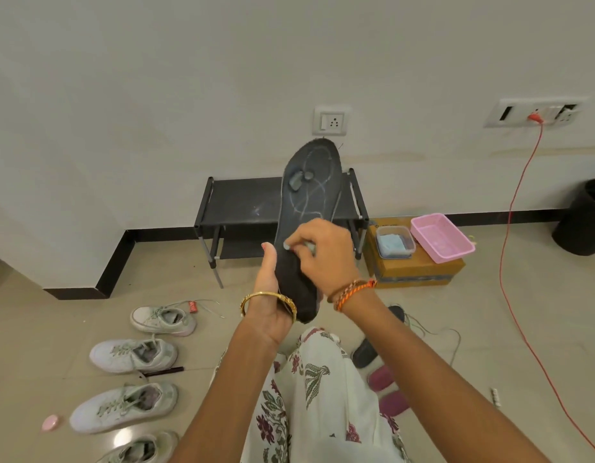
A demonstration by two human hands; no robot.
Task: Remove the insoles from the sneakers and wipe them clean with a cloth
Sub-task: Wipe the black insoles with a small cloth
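One dark insole (307, 208) upright; left hand (269, 295) grips heel, right hand (319, 252) pinches midsection. Light, bendy; support at heel.

Support: beige tiled floor (509, 335). On it, left: four pale sneakers (134, 355) in a row, near to far, laces loose; dark pen (164, 370) touching the second-farthest; pink disc (50, 423) beside the second-nearest. Against the wall: black rack (242, 208); just right of it a cardboard box (419, 272). Far right: black bin (583, 218). Red cable (523, 329) trails across the tiles. Right of the person: dark slipper (364, 354), two magenta slippers (384, 379).
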